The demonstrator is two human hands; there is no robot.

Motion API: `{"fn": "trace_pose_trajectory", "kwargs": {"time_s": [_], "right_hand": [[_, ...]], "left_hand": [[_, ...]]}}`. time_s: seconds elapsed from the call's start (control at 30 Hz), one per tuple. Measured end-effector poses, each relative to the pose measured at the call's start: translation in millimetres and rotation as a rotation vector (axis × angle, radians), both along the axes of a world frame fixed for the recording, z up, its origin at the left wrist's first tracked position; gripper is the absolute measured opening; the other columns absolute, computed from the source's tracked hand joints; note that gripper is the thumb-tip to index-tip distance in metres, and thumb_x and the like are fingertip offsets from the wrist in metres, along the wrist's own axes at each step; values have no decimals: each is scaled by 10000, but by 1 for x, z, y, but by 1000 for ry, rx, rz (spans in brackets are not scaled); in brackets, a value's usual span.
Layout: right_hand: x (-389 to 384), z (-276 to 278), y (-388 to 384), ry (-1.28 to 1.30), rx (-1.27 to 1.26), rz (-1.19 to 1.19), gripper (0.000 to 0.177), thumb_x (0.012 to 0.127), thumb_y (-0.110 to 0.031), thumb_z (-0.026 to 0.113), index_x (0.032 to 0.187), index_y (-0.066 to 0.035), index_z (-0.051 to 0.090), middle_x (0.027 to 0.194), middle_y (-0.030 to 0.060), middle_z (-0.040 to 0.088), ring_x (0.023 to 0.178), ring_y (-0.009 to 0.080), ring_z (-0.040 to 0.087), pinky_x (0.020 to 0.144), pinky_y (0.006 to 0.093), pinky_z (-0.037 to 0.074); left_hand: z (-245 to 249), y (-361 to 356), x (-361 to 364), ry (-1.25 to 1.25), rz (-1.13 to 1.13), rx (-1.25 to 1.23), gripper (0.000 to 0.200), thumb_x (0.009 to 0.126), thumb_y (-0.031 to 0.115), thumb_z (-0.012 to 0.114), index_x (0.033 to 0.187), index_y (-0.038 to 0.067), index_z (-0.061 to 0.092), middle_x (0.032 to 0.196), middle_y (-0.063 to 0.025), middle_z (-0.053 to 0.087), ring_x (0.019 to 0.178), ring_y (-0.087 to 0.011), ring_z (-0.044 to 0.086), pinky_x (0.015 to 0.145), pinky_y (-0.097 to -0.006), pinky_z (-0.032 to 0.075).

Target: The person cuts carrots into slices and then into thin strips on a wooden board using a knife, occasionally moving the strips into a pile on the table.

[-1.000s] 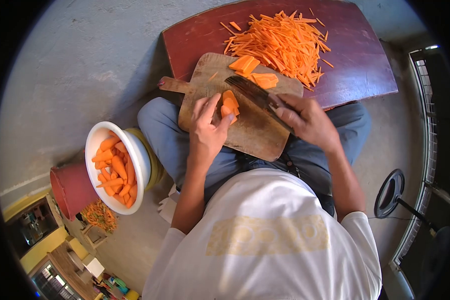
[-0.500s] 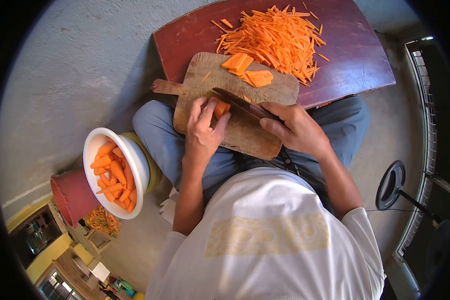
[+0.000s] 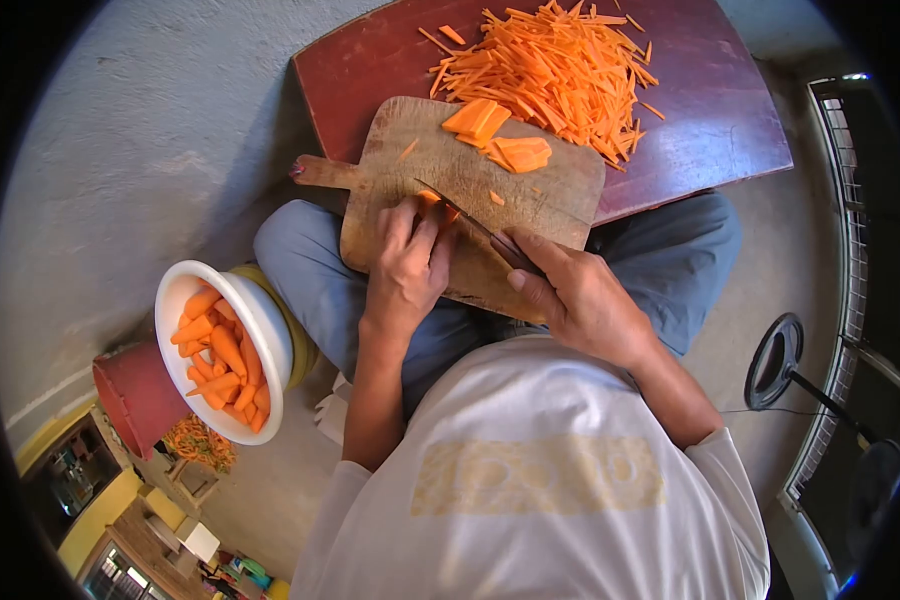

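Note:
A wooden cutting board (image 3: 530, 215) with a handle lies across my lap, its far side against the red table. My left hand (image 3: 408, 258) is closed on a carrot piece (image 3: 429, 196) on the board, and the fingers hide most of it. In my right hand (image 3: 578, 290) is a knife (image 3: 478, 225), gripped at the handle, with its blade at the carrot beside my left fingertips. Carrot slices (image 3: 518, 153) rest in two small stacks at the board's far side. Beyond them lies a large heap of carrot strips (image 3: 550, 75).
The dark red table (image 3: 710, 110) stands in front of me. At my left, a white basin (image 3: 166, 300) holds several whole carrots, near a red bucket (image 3: 135, 395). Peelings (image 3: 198, 442) lie behind it. A black round-based stand (image 3: 776, 360) is at my right.
The knife has turned from lying flatter to standing edge-down at the carrot. My left fingers have curled further over the piece, and my right hand has come slightly nearer my body.

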State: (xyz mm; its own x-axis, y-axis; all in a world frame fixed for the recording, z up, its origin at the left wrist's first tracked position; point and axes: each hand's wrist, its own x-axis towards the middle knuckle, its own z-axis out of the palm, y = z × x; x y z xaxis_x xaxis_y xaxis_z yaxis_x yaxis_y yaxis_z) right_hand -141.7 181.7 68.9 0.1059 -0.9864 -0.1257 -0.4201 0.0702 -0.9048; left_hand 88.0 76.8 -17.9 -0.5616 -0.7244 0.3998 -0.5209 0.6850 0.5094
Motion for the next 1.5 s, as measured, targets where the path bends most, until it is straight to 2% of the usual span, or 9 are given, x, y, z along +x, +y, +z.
{"fn": "trace_pose_trajectory", "kwargs": {"time_s": [0.37, 0.53, 0.83, 0.93, 1.03, 1.13, 1.23, 1.33, 1.5], "right_hand": [[8, 34, 5, 197, 162, 71, 488, 1079, -144, 703, 1507, 49, 570, 1167, 304, 759, 1023, 522, 747, 840, 549, 604], [22, -5, -14, 267, 35, 77, 478, 1076, -148, 706, 1486, 55, 567, 1143, 302, 764, 962, 506, 756, 780, 556, 608], [20, 33, -12, 271, 144, 128, 459, 1083, -139, 691, 1485, 48, 572, 1115, 313, 768, 936, 523, 752, 802, 564, 600], [27, -5, -19, 295, -112, 83, 416, 1081, -160, 687, 1431, 17, 550, 989, 268, 768, 803, 498, 747, 708, 565, 602], [26, -8, -23, 296, -134, 93, 422, 1079, -152, 684, 1441, 17, 546, 948, 269, 765, 804, 496, 747, 709, 566, 601], [22, 26, -11, 294, 40, 111, 457, 1077, -150, 701, 1472, 40, 575, 1075, 298, 766, 910, 514, 752, 772, 574, 597], [24, 14, -14, 324, -27, 112, 415, 1086, -163, 675, 1438, 19, 552, 945, 284, 762, 822, 496, 752, 718, 566, 603], [26, -1, -28, 334, -53, 123, 431, 1069, -141, 702, 1448, 23, 578, 1030, 280, 759, 901, 510, 747, 755, 580, 594], [20, 22, -17, 305, 14, 127, 400, 1067, -140, 706, 1416, 23, 598, 1015, 287, 760, 904, 514, 744, 750, 568, 592]], "left_hand": [[3, -8, -1, 153, -5, 107, 266, 930, -67, 793, 1192, -24, 784, 1204, -164, 733, 1026, -395, 689, 889, -480, 596], [0, -9, 3, 119, -28, 103, 275, 903, -97, 779, 1172, -40, 791, 1166, -167, 722, 994, -403, 677, 870, -489, 589], [3, -2, 5, 140, 7, 132, 303, 875, -164, 694, 1131, -34, 791, 1123, -163, 711, 1010, -421, 676, 885, -504, 591], [2, -4, 3, 153, 10, 163, 344, 851, -171, 695, 1144, -21, 795, 1121, -157, 719, 1025, -414, 686, 892, -507, 595], [3, -5, 3, 186, 16, 171, 349, 842, -168, 705, 1142, -15, 796, 1113, -152, 724, 1024, -404, 695, 885, -502, 600], [4, -4, 3, 212, 25, 186, 325, 852, -159, 721, 1134, -15, 797, 1112, -150, 731, 1012, -399, 702, 872, -491, 605], [4, -5, 6, 195, 17, 182, 319, 858, -158, 727, 1137, -17, 796, 1127, -152, 741, 1006, -397, 706, 868, -480, 608], [-2, -5, 5, 211, 16, 139, 322, 853, -161, 732, 1137, -23, 792, 1138, -158, 747, 1007, -397, 708, 867, -472, 608], [-3, -1, 6, 239, 35, 140, 293, 854, -159, 759, 1115, -29, 788, 1135, -154, 748, 1003, -395, 707, 860, -470, 607]]}}
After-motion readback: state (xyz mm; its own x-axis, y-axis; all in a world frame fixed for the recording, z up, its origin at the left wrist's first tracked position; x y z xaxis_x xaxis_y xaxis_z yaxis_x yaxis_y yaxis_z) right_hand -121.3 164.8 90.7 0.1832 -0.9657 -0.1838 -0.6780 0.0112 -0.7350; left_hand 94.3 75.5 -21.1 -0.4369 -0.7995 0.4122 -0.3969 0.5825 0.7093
